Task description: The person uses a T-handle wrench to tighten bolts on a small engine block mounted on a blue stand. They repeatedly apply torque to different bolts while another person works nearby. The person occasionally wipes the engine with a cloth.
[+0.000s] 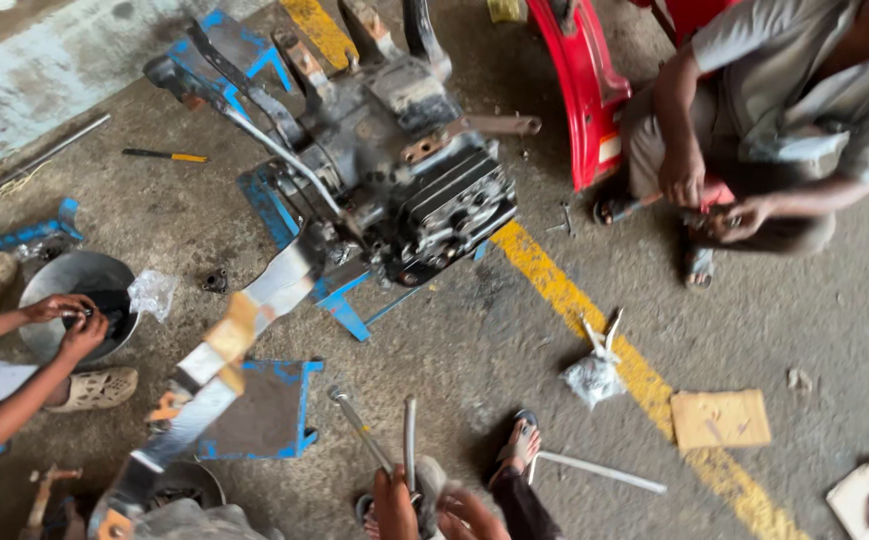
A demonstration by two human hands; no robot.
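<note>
At the bottom edge, my left hand point(395, 506) is closed around two thin metal rods point(410, 440) that stick up and away from me. My right hand point(471, 514) sits just beside it, next to a grey rag point(432, 478); its grip is cut off by the frame. My sandalled foot point(521, 447) rests on the concrete to the right of my hands. Ahead of me stands a greasy engine block point(425, 190) on a blue metal frame point(273, 205).
A person at the left holds a small part over a metal bowl point(55, 275). Another person point(755, 130) squats at the right by a red fender point(585, 90). On the floor lie a plastic bag point(595, 378), cardboard point(721, 419), a loose rod point(603, 471), a blue plate point(265, 412) and a screwdriver point(167, 155).
</note>
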